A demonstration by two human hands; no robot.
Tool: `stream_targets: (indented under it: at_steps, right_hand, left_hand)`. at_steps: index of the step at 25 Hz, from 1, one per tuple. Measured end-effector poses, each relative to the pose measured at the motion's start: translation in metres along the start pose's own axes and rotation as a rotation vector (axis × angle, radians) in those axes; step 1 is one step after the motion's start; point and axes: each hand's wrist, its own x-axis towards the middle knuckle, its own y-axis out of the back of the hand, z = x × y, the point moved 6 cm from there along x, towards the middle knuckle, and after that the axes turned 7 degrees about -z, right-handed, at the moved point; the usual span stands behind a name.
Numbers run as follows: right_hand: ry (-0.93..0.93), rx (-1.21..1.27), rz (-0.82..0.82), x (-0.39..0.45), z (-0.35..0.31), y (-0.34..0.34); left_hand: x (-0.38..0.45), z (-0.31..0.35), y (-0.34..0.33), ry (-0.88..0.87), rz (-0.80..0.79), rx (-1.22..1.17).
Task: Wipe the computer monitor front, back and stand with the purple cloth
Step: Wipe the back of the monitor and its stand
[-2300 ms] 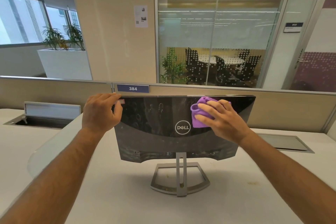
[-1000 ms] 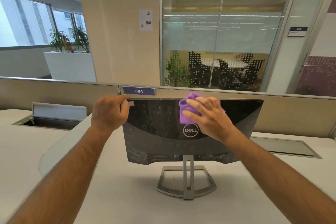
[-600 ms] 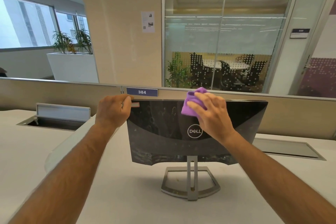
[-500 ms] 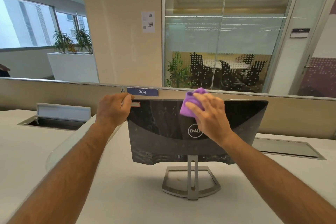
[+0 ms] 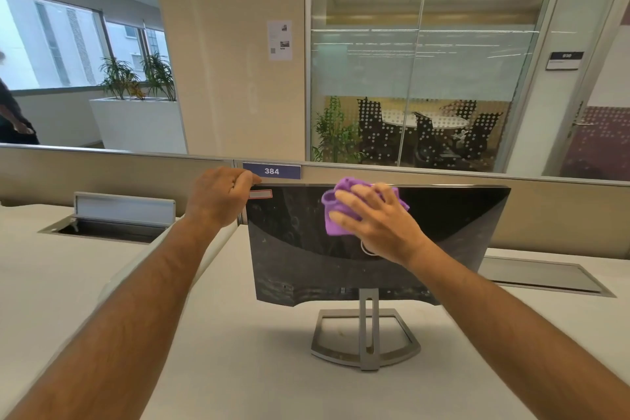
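Now the back is being wiped: the right hand (image 5: pixel 375 225) presses the cloth (image 5: pixel 335 215) flat-fingered on the monitor (image 5: pixel 453 225); the left hand (image 5: pixel 218 196), its grip curled over the top left corner, steadies it. Likely next, strokes toward the smudged lower left; the stand (image 5: pixel 366 334) looks untouched.

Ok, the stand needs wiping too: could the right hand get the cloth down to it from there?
Probably yes. The right hand presses the purple cloth on the monitor back; the stand sits directly below on the desk, with nothing visible between them.
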Motion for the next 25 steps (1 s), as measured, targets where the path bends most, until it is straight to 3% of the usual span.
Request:
stream_targets:
  at_steps: [2,3,6,7,10,11,14,15,18,19,22,23,25]
  right_hand:
    - [-0.307,0.131,0.084,0.008,0.019,0.006]
    - [-0.269,0.111,0.085,0.013,0.014,0.008]
    - [0.209,-0.028,-0.038,0.011,-0.024,-0.001]
    - [0.215,-0.045,-0.04,0.014,-0.022,0.001]
    - [-0.256,0.114,0.065,0.026,0.008,0.009]
    - [-0.26,0.108,0.091,0.029,0.005,0.01]
    - [0.192,-0.032,-0.024,0.025,-0.035,-0.001]
    - [0.208,-0.042,-0.027,0.027,-0.035,0.0]
    - [-0.218,0.115,0.05,0.044,-0.009,0.008]
    - [-0.236,0.113,0.076,0.047,-0.01,0.009]
    - [0.206,-0.027,-0.027,0.048,-0.047,0.002]
    - [0.261,-0.05,-0.039,0.048,-0.051,0.003]
    - [0.072,-0.011,-0.014,0.059,-0.038,0.008]
  left_hand:
    - [-0.001,0.001,0.001,0.002,0.001,0.004]
    - [-0.001,0.002,0.001,0.004,0.001,0.006]
    - [-0.001,0.004,0.002,-0.001,-0.001,0.02]
    - [-0.001,0.004,0.002,-0.005,-0.001,0.024]
    - [0.001,0.001,0.002,0.004,0.004,0.027]
    - [0.002,0.0,0.002,0.006,0.007,0.032]
    - [0.005,-0.003,0.0,0.002,0.011,0.049]
    - [0.006,-0.003,0.0,0.001,0.013,0.051]
    - [0.006,-0.003,0.001,0.006,0.024,0.047]
    - [0.006,-0.003,0.001,0.007,0.028,0.048]
    - [0.006,-0.002,0.002,0.004,0.028,0.057]
    - [0.007,-0.002,0.002,0.001,0.029,0.056]
    - [0.007,-0.003,0.002,0.006,0.036,0.055]
